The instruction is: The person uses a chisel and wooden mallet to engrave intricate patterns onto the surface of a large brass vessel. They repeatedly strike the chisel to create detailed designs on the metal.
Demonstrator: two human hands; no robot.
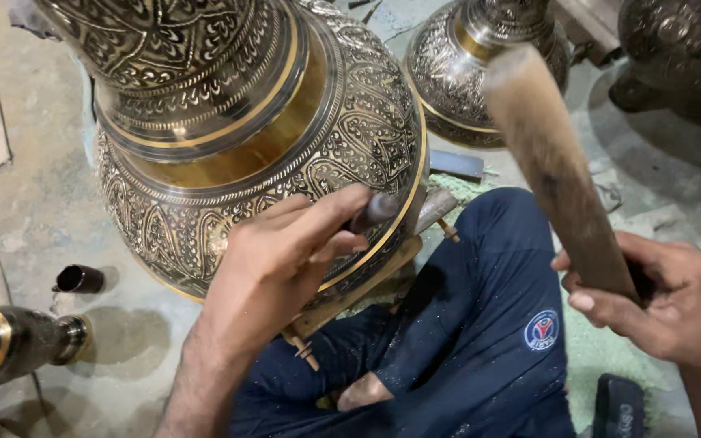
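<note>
A large engraved brass vase (pixel 245 122) lies tilted in front of me on a wooden rest (pixel 367 280). My left hand (pixel 285 264) is closed around a short dark chisel (pixel 373 211) whose tip is set against the vase's lower belly. Off to the right, my right hand (pixel 659 296) grips a long wooden mallet handle (pixel 553 170), raised and blurred above my knee. My legs in dark blue trousers (pixel 464 341) are folded beneath the vase.
A second engraved brass vessel (pixel 456 81) stands behind at the upper middle, and a dark one (pixel 683 49) at the upper right. A small brass piece (pixel 10 345) and a dark cup (pixel 81 280) lie on the concrete floor at left.
</note>
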